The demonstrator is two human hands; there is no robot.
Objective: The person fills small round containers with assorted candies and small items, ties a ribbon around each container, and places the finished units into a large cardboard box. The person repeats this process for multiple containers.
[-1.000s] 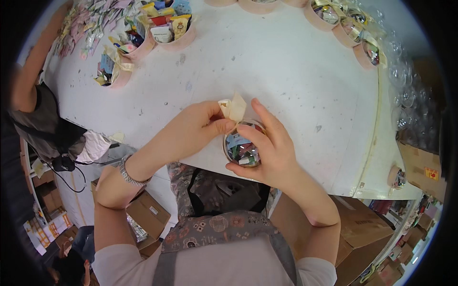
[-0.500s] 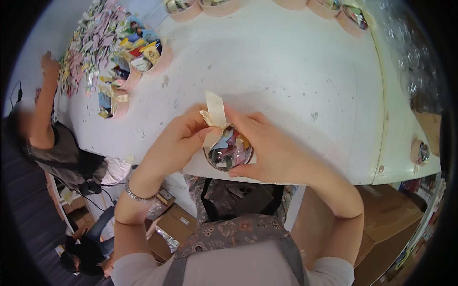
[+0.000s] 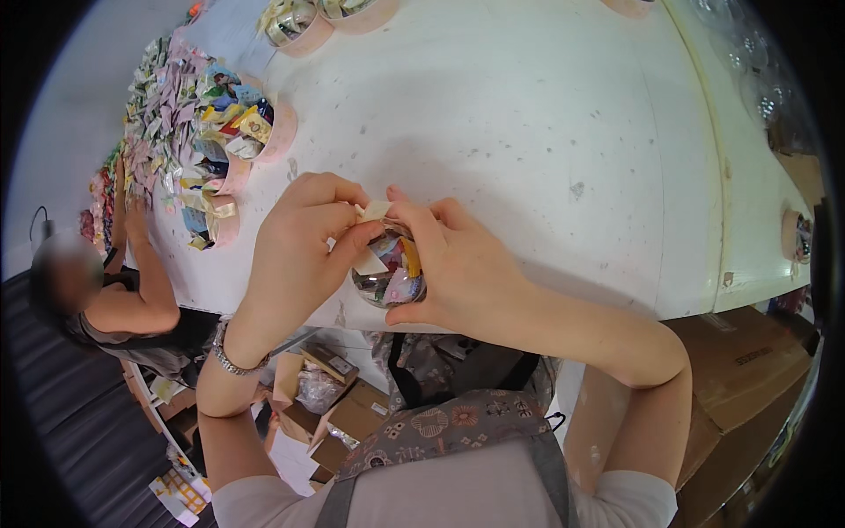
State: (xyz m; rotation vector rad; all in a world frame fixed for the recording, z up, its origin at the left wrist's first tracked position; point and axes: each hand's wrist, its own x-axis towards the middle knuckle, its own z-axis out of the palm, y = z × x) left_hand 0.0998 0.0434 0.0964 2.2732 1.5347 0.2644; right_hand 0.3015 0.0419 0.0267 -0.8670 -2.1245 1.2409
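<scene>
Near the table's front edge a round tub with a clear top (image 3: 387,283) shows small colourful wrapped sweets inside. A cream ribbon (image 3: 377,210) lies at its upper side. My left hand (image 3: 304,231) is closed, pinching the ribbon between thumb and fingers. Around the tub's right side curves my right hand (image 3: 471,264), with its thumb at the near rim and the index finger by the ribbon. Fingers partly hide the ribbon's knot or fold.
Filled pink tubs (image 3: 283,132) stand at the left beside a large heap of wrapped sweets (image 3: 172,97). More tubs (image 3: 304,37) line the far edge. A co-worker (image 3: 132,290) reaches into the heap. Cardboard boxes (image 3: 739,370) sit below the table at right.
The ribbon tail that stood up now shows only a short piece at my fingertips. My view has shifted, and the co-worker's raised arm has come down to the heap.
</scene>
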